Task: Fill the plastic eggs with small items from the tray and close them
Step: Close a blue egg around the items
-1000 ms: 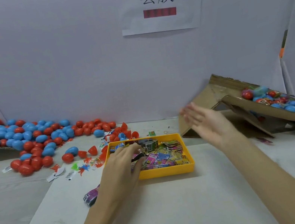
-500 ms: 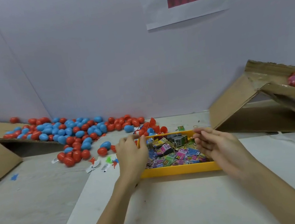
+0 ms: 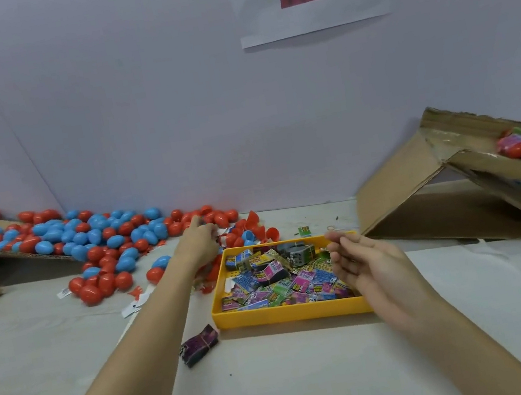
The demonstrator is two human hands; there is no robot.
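Left hand leaves the tray for the eggs; right hand waits over the tray.

Half a second ago the left hand [image 3: 198, 243] sat at the near-left rim of the yellow tray [image 3: 286, 314]; now it is stretched up and left of the tray to the loose red and blue plastic eggs [image 3: 99, 239] piled across the left middle of the frame on the tabletop [image 3: 285, 384], index finger extended among them, though whether its grip holds anything cannot be told. The right hand [image 3: 364, 262] has barely shifted, hovering over the tray's right side with fingers loosely curled and thumb and forefinger tips close together, nothing visible between them. The small colourful packets [image 3: 277, 281] lie heaped in the tray at centre frame, and a dark purple bundle [image 3: 199, 345] rests on the tabletop just beside its lower-left corner. A cardboard box [image 3: 461, 196] of wrapped eggs tilts at the right edge.
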